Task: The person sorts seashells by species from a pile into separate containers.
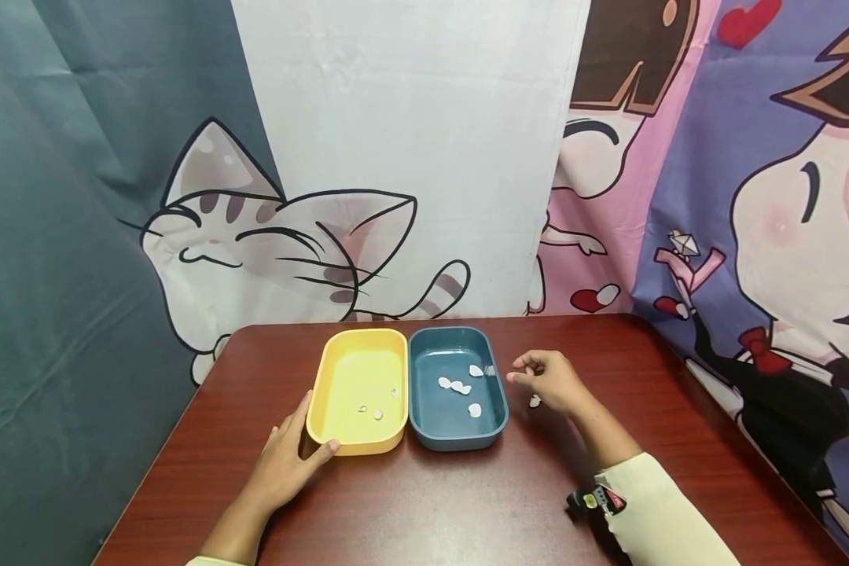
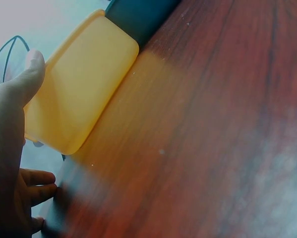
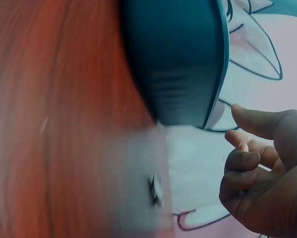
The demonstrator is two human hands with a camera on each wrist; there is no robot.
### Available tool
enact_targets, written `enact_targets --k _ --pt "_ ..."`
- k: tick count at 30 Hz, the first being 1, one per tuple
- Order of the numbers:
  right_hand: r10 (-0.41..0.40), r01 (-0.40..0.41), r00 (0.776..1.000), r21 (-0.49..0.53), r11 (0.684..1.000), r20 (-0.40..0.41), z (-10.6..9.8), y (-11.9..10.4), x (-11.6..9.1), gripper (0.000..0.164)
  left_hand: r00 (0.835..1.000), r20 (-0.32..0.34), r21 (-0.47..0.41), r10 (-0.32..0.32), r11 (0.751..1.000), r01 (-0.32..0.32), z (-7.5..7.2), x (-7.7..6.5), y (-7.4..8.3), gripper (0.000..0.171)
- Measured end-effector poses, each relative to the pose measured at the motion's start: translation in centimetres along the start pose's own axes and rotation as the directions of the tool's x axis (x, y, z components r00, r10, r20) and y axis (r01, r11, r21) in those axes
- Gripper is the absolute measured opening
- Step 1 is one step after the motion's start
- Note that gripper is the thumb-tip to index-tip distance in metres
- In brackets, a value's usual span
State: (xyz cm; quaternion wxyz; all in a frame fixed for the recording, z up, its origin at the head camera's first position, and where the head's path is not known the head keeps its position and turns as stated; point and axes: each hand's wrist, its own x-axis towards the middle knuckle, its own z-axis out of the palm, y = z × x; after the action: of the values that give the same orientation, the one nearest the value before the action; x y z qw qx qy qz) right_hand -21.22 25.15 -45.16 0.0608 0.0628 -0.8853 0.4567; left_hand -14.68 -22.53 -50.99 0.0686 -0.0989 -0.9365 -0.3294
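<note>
My left hand (image 1: 283, 464) rests at the near left corner of a yellow tray (image 1: 357, 449), thumb along its front and fingers by its left side. Several small pale pieces lie in that tray. Close on its right stands a blue tray (image 1: 460, 442) with several white, shell-like pieces (image 1: 456, 385) inside. My right hand (image 1: 550, 381) hovers just right of the blue tray, fingers bent, thumb and fingertips apart with nothing visible between them. A blurred pale piece (image 1: 490, 370) shows at the tray's right wall. Below the right hand, a small white piece (image 1: 534, 401) lies on the table.
Both trays stand on a dark red-brown wooden table (image 1: 424, 511). A cloth backdrop (image 1: 410, 118) with cartoon figures hangs behind and beside it. A strapped device (image 1: 597, 500) sits at my right wrist, by a pale sleeve (image 1: 658, 511).
</note>
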Motion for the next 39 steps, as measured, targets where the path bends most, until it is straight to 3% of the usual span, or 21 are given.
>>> enact_targets --k 11,21,28,39 --pt "0.007 -0.005 0.997 -0.022 1.000 0.073 -2.2 2.7 -0.9 0.030 1.000 0.008 -0.010 -0.013 1.000 0.014 0.2 -0.1 0.0 0.101" --pt "0.013 -0.023 0.984 0.056 0.998 0.177 -2.5 4.5 -1.4 0.045 1.000 0.009 0.004 -0.005 1.000 0.005 -0.2 -0.2 0.1 0.101" --pt "-0.011 -0.007 0.977 0.084 0.996 0.214 -2.5 5.5 -1.7 0.038 1.000 0.007 0.007 -0.002 1.000 0.002 0.0 -0.1 0.2 0.101" --pt "-0.082 0.087 0.980 -0.023 0.996 0.180 -2.1 7.7 -1.5 0.027 1.000 0.000 -0.001 -0.001 1.000 0.001 0.0 -0.1 0.2 0.101"
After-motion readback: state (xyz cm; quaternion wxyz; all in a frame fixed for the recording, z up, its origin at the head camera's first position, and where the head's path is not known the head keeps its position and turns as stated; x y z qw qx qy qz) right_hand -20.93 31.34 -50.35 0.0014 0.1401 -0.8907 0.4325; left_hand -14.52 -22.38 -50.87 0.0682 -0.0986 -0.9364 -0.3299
